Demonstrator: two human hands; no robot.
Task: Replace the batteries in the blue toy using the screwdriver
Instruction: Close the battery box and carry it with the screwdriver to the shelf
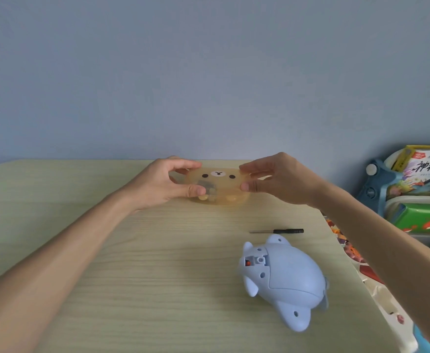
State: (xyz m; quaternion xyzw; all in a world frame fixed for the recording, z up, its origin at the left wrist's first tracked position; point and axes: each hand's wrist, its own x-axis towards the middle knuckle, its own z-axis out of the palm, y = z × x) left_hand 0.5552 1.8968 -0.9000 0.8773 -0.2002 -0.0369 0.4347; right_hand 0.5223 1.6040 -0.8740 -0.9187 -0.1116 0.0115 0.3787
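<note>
Head view: both hands grip a translucent orange bear-faced plastic box (217, 186) at twelve o'clock, left hand (166, 183) and right hand (278, 182) pinching its ends. Light-blue plastic whale-shaped toy (284, 280) lies at four o'clock on the pale wooden table (132, 263), black-handled small screwdriver (277, 231) just beyond it.

Screwdriver (277, 231) lies between box (217, 186) and toy (282, 278).
</note>
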